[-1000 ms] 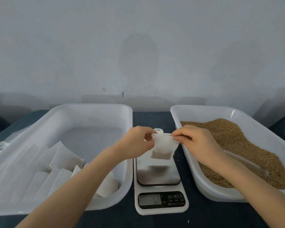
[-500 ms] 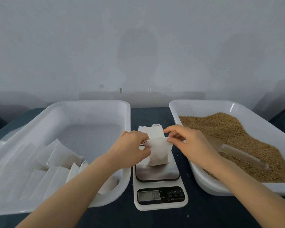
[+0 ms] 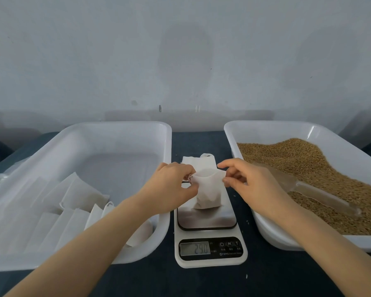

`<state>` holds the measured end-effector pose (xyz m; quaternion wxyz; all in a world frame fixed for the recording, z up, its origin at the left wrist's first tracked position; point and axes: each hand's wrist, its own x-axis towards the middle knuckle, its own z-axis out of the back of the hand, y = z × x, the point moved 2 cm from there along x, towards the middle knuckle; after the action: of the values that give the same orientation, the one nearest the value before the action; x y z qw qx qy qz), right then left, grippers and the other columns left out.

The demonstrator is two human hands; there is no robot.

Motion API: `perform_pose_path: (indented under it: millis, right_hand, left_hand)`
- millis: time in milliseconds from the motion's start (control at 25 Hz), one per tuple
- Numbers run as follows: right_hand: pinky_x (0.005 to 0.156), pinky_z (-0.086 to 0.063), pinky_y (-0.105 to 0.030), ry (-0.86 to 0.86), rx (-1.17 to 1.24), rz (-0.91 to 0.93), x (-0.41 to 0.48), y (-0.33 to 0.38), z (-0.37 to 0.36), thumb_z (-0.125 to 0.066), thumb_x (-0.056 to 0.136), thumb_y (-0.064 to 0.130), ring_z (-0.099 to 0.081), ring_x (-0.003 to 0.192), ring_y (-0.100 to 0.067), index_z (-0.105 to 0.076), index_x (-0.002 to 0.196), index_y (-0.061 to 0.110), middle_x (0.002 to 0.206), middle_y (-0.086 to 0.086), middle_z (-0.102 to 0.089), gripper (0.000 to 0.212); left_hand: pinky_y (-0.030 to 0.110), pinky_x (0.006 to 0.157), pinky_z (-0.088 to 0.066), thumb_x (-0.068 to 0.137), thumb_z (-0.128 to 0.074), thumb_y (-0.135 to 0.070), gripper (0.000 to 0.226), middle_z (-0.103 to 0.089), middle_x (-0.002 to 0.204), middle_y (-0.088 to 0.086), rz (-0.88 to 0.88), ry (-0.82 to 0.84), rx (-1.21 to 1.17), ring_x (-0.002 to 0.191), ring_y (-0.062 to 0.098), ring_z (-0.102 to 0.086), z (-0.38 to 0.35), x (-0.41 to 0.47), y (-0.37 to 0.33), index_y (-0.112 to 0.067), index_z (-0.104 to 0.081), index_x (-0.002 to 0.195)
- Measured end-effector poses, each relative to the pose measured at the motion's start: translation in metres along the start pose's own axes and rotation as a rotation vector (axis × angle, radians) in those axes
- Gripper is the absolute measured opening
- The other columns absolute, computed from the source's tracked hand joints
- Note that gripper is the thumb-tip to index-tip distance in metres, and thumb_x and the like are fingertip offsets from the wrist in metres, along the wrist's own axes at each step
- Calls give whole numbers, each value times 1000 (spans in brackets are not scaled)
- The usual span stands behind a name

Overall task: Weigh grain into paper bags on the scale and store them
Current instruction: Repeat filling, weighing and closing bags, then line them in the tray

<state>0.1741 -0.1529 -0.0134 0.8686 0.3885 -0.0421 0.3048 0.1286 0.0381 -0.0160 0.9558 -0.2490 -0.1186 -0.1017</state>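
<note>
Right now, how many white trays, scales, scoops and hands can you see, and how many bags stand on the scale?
white trays: 2, left tray and right tray
scale: 1
scoop: 1
hands: 2, left hand and right hand
bag on the scale: 1
Total: 7

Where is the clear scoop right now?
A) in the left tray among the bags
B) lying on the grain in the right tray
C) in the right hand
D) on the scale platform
B: the scoop lies on the grain in the right tray, while the left hand and right hand pinch the paper bag on the scale.
</note>
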Motion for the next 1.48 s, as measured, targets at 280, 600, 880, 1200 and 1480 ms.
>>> perform_pose_path:
  millis: [280,600,880,1200,1480]
  right_hand:
    - [72,-40,-3,2,-16,2,-1,1,1,-62,89,11,-58,81,6,-61,113,23,82,13,-63,28]
    - [73,-41,-2,1,-4,2,-1,1,1,-62,89,10,-59,80,7,-61,114,22,83,13,-63,28]
    - [73,-42,-5,-17,-9,6,0,-2,0,-63,88,10,-60,79,6,-62,112,24,81,13,-64,28]
    - [74,-43,-7,-34,31,25,-1,5,1,-66,86,17,-59,81,2,-61,115,30,87,16,-64,32]
    - [56,-38,-10,74,-14,-20,2,12,-1,-69,83,31,-51,54,4,-60,77,32,59,25,-57,11]
  left_hand:
    - [23,78,-32,90,-57,-26,13,-65,85,-5,10,1,1,81,14,-54,0,-1,-1,-15,-63,87]
    - [24,79,-32,89,-57,-26,10,-64,86,-7,0,-4,-1,78,10,-53,0,0,0,-18,-61,87]
    - [23,86,-28,82,-67,-42,20,-60,91,-16,22,28,-4,83,1,-49,-3,2,4,-31,-56,95]
    - [14,61,-27,89,-63,-39,27,-49,54,-13,83,31,-81,61,9,-47,-4,8,1,-26,-57,65]
    - [11,53,-36,90,-60,-37,20,-52,56,-21,97,22,-293,55,2,-47,3,3,-4,-33,-52,73]
